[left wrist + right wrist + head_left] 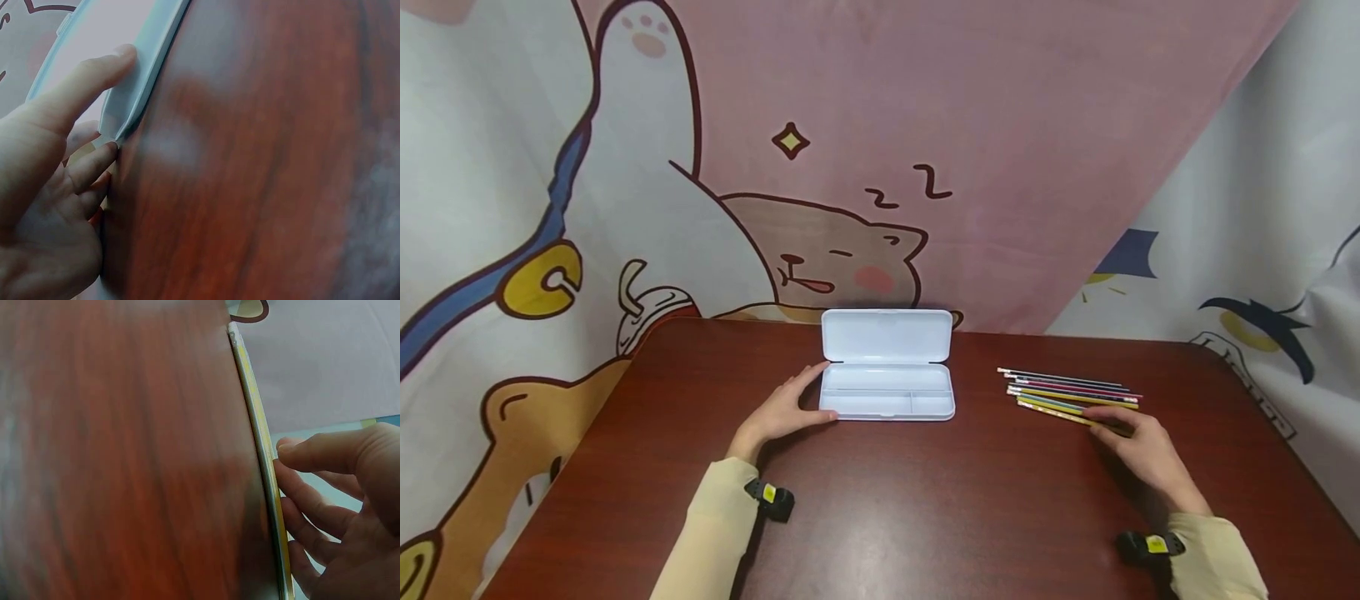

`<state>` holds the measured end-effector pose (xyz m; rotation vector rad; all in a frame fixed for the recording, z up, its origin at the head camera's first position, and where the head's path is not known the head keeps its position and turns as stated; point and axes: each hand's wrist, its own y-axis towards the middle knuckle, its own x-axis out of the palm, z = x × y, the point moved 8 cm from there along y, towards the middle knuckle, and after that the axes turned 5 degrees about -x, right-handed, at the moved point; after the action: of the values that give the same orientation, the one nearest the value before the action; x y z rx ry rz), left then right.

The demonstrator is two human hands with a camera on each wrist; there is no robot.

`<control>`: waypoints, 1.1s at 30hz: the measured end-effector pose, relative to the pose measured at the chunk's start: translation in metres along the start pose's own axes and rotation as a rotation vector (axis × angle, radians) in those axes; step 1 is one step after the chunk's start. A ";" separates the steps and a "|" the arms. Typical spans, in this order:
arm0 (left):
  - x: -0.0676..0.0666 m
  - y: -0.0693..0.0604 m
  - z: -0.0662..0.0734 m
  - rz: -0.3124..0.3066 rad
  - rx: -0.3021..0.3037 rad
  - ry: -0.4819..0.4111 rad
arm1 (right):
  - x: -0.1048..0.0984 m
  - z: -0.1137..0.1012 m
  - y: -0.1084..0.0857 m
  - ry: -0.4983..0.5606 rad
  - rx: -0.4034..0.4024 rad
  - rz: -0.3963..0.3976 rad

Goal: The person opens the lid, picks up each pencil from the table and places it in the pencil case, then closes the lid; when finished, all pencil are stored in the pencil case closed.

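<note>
A white pencil case (886, 337) stands with its lid raised, its divided tray facing up with nothing in it. My left hand (782, 408) holds its left end, thumb at the front corner and a finger near the hinge. In the left wrist view, the thumb lies over the edge of the case (131, 87). Several pencils (1071, 385) lie in a loose bundle to the right. Over their near side is my right hand (1146, 458), thumb and fingertips at the nearest yellow pencil (1052, 410). In the right wrist view the fingers are spread beside that pencil (259, 425).
The brown wooden table (880, 492) carries the case and pencils. A cartoon-printed cloth (1000, 125) hangs behind its far edge and at both sides. A black camera is strapped to each wrist.
</note>
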<state>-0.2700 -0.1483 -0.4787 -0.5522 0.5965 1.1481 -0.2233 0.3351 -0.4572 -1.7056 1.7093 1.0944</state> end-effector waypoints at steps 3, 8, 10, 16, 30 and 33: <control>0.001 0.000 0.001 -0.007 -0.002 -0.003 | -0.002 0.005 -0.002 0.003 0.016 -0.002; 0.001 0.001 0.001 -0.011 -0.006 -0.006 | -0.003 0.012 -0.004 0.009 0.041 -0.008; 0.000 0.001 0.000 -0.012 -0.009 -0.007 | -0.003 0.014 -0.004 0.011 0.047 -0.018; 0.000 0.000 0.002 -0.017 -0.004 -0.009 | -0.001 0.017 -0.001 0.013 0.012 -0.011; 0.000 -0.001 0.002 -0.012 0.012 -0.013 | 0.005 0.007 0.007 0.041 -0.043 -0.009; 0.000 -0.001 0.001 -0.009 0.010 -0.011 | 0.005 0.002 0.008 0.041 -0.078 -0.003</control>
<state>-0.2689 -0.1474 -0.4779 -0.5389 0.5900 1.1384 -0.2322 0.3332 -0.4605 -1.7892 1.7081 1.1460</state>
